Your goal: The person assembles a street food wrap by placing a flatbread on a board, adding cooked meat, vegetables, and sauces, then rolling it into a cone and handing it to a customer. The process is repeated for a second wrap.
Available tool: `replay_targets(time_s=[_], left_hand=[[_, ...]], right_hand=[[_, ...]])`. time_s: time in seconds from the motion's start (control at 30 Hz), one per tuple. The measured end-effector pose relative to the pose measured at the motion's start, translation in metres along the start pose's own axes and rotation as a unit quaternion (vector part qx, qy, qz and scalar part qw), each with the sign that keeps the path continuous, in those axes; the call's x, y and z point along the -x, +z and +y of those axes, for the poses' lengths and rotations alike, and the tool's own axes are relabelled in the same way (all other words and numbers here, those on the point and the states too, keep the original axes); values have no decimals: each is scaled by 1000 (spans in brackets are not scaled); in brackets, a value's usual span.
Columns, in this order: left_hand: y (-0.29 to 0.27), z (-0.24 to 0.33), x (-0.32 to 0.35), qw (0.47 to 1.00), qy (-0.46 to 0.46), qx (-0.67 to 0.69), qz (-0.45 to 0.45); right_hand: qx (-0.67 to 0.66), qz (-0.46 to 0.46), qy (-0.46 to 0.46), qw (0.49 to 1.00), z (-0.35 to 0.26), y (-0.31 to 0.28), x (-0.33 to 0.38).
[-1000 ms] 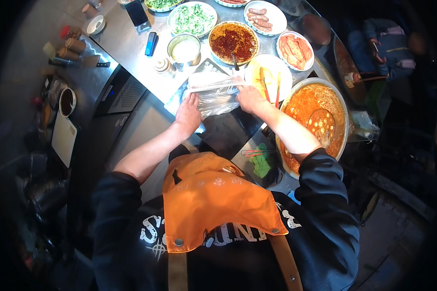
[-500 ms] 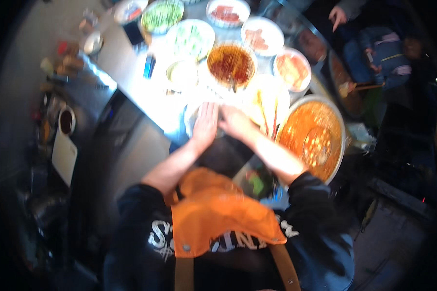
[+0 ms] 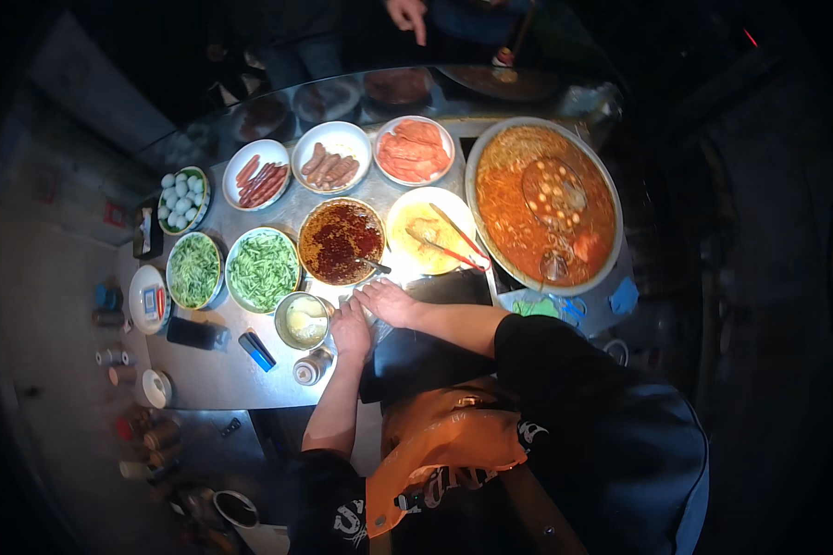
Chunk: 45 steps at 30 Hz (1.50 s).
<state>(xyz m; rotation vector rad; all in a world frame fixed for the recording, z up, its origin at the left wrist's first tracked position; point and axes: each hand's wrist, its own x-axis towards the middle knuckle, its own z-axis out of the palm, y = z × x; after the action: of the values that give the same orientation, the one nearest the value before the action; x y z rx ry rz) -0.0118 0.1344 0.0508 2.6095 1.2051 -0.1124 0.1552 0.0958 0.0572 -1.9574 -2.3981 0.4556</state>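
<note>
My left hand [image 3: 350, 327] and my right hand [image 3: 386, 302] meet at the counter's near side, fingertips almost touching. The fingers of both are drawn together and bent; anything pinched between them is too small to make out. Just left of my left hand stands a steel bowl [image 3: 287, 324] with pale paste and a spoon in it. A small lidded jar [image 3: 309, 369] sits nearer to me. Beyond my hands is a bowl of dark red chilli sauce [image 3: 333, 236] with a ladle handle over its rim. Red tongs [image 3: 444, 248] lie across a plate of yellowish food [image 3: 407, 227].
A wide pan of orange-red stew [image 3: 518, 222] fills the right. Around the back and left stand bowls of shredded greens [image 3: 264, 268], sausages [image 3: 261, 185], pink meat slices [image 3: 414, 151] and eggs [image 3: 180, 199]. A blue-black box [image 3: 257, 351] lies left. Another person's hand [image 3: 407, 17] points beyond the glass.
The view has swung round, so the counter now shows more squarely and sharply. My hands, laid out flatter side by side before, now have bent fingers that converge at the tips.
</note>
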Motion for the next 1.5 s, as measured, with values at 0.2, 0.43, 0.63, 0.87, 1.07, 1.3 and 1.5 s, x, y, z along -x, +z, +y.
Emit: replay_targets(time_s=[0.2,0.43,0.63,0.87,1.07,1.3,1.5], left_hand=[[-54,-6,17,935,69,307,-163],[-84,12,60,521,-112,725,-437],[-70,83,67,342,-112,756,-546],[-79,237,63,330,93,699,-628],[-57,349,46,385,106,716,-573],[-34,421,23,565,8,705,-428],[-27,481,-64,943,203,228,-133]], right_hand=[[-214,-123,50,968,23,-74,42],[-356,-34,3,934,39,-153,134],[-643,84,289,704,69,-177,240],[-831,40,248,496,154,-150,339],[-787,34,177,589,173,-73,357],[-858,217,275,376,126,-5,400],[-914,191,299,195,149,-1,416]])
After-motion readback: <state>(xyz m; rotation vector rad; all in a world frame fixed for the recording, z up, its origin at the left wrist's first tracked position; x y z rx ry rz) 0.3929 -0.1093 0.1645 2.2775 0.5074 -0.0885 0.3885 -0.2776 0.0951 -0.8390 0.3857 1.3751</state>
